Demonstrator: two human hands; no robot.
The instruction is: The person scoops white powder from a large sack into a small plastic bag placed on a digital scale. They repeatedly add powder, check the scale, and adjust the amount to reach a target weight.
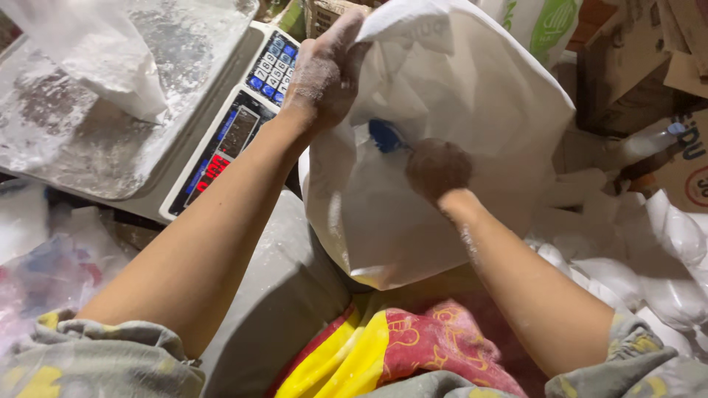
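Digital scale [221, 140] at upper left, steel pan [88, 140] dusted white, a filled clear bag [96, 51] resting on it. Heap of packed white bags [649, 258] at right, cardboard boxes [641, 66] behind. Large white sack [472, 96] centre, above lap. Left hand [324, 70], floury, gripping sack's rim. Right hand [437, 168] reaching inside the sack beside a blue scoop [385, 136]; grip not discernible. Dim, cluttered room.

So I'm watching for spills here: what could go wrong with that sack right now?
1. The left hand alone grips the rim of the sack; if it slips, the mouth could sag and powder spill onto the lap.
2. The right hand is inside with a blue scoop, partly hidden; lifting out could scatter powder.
3. The scale keypad sits close by, already dusted.
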